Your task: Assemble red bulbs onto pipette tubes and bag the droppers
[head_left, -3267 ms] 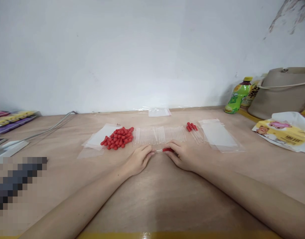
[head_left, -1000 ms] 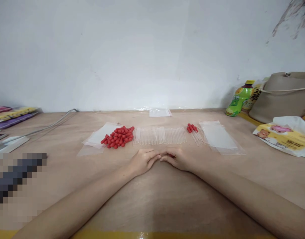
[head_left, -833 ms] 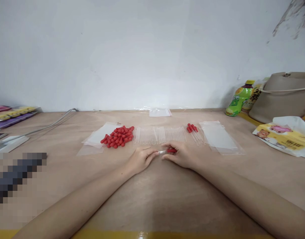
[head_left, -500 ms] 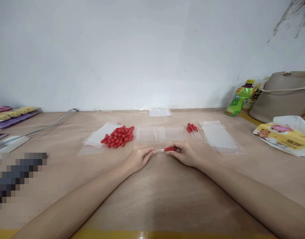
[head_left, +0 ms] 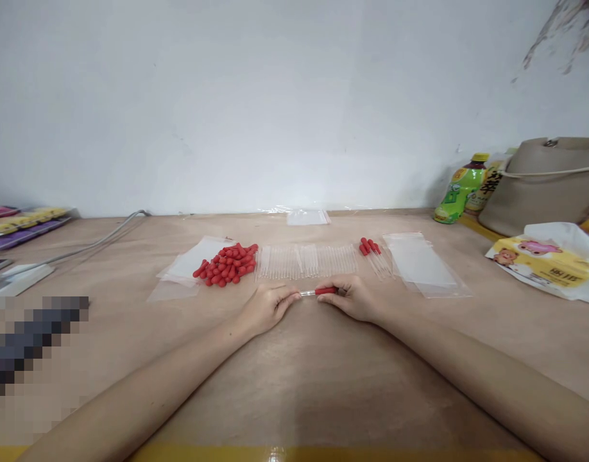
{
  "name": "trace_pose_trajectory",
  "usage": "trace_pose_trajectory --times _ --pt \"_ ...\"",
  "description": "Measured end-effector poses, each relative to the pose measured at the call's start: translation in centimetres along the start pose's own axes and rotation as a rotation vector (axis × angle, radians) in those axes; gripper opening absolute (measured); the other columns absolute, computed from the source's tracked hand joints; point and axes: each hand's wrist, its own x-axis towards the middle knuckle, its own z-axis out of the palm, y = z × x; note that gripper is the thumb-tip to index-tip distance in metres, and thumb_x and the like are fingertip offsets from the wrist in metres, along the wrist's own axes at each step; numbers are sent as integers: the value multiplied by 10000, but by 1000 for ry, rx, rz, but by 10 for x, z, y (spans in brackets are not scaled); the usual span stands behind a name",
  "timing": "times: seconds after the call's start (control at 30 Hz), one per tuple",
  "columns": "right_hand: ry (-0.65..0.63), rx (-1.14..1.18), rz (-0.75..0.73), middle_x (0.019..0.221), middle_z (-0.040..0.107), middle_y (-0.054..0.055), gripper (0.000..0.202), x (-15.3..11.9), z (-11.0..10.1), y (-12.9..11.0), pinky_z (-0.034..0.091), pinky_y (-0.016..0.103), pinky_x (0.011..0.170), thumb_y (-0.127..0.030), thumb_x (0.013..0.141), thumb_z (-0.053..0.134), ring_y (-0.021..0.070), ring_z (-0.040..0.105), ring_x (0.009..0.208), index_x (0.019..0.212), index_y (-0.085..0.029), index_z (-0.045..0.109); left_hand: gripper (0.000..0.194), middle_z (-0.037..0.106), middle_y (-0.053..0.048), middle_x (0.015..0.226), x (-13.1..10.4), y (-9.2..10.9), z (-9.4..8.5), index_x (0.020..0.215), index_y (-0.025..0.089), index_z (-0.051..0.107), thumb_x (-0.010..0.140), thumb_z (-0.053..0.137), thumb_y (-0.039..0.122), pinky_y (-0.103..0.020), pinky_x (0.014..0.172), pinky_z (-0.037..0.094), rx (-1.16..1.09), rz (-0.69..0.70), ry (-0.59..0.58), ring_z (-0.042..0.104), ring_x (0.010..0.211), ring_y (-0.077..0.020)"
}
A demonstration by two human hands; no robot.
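Note:
Between finger and thumb, my left hand (head_left: 271,308) pinches a clear glass dropper tube (head_left: 307,293). My right hand (head_left: 348,298) is closed on a red rubber bulb (head_left: 325,290), which sits on the tube's right end. Both hands are low over the table, just in front of a row of clear glass tubes (head_left: 304,261) lying side by side. A heap of red rubber bulbs (head_left: 226,264) rests on plastic sheets left of the row. To its right lie several droppers (head_left: 375,256) with red bulbs fitted on their tubes.
Clear plastic bags (head_left: 422,264) lie at the right, with another small bag (head_left: 308,217) by the wall. A green bottle (head_left: 460,189), a beige bag (head_left: 539,186) and a yellow-and-white package (head_left: 549,262) stand or lie farther right. A grey cable (head_left: 106,234) crosses the left side.
Both hands keep nearly the same place, still holding the tube and bulb. The whole view has shifted very slightly; nothing else has visibly moved.

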Motion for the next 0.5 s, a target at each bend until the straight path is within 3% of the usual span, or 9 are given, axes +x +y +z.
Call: trace_pose_trajectory --times 0.23,0.4,0.5 --pt "-1 -103 -66 848 666 3 177 1 -3 -3 463 252 711 -260 781 526 121 599 750 913 -221 637 273 596 -10 658 2 3 -2 813 168 627 891 383 261 -222 581 393 -19 -36 -28 537 615 -120" --pt "86 143 71 849 648 14 208 4 0 -10 474 287 724 -341 768 534 144 592 785 923 -222 606 289 581 -4 653 5 6 -5 804 163 619 894 373 285 -219 583 384 -73 -81 -50 521 604 -115" --pt "213 274 149 789 617 5 280 11 -5 -15 477 278 683 -374 760 532 133 582 740 1002 -234 521 267 592 -8 703 5 6 -6 972 161 597 882 397 314 -223 595 390 -92 -96 -50 522 620 -119"
